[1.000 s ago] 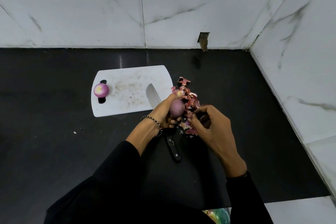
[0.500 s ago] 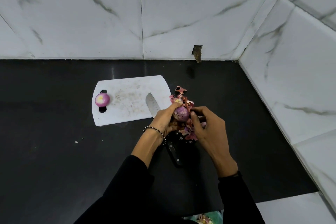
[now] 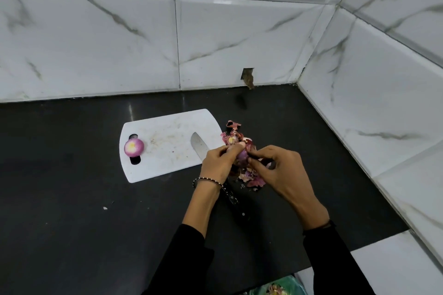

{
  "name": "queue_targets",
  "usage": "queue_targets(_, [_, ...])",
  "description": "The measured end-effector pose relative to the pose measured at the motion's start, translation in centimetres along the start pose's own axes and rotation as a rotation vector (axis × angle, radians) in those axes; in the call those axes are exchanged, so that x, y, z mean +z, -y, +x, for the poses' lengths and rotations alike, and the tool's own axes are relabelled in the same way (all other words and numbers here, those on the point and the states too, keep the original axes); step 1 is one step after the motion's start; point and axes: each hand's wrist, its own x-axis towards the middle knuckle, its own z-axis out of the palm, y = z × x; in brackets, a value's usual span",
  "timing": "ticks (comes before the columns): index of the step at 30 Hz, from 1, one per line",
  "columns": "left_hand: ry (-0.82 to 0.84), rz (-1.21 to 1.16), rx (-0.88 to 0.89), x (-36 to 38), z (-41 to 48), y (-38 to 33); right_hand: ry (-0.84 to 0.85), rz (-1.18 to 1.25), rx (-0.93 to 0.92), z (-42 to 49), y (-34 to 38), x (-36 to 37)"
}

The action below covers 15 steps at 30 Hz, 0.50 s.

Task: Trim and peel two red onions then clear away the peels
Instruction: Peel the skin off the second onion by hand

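Head view is showing the left hand (image 3: 217,163) gripping a red onion (image 3: 242,156) just off the cutting board's (image 3: 167,160) right edge, while the right hand (image 3: 280,172) is pinching its skin with thumb and fingertips. Peels (image 3: 236,137) are lying heaped on the bench (image 3: 72,211) beneath both hands. A peeled onion (image 3: 133,148) is sitting at the board's left edge, and a knife (image 3: 199,146) is lying with its blade near the right edge.
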Motion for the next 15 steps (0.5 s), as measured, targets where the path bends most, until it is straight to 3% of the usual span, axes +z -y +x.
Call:
queue_targets(6, [0.019, 0.050, -0.005, 0.3, -0.7, 0.9, 0.142, -0.198, 0.087, 1.0, 1.0, -0.7])
queue_targets(9, [-0.012, 0.025, -0.059, 0.5, -1.0, 1.4, 0.087, -0.290, 0.129, 0.6, 1.6, 0.4])
queue_targets(15, [-0.036, -0.034, -0.085, 0.8, -1.6, 1.6, -0.001, -0.188, 0.168, -1.2, 1.5, 1.7])
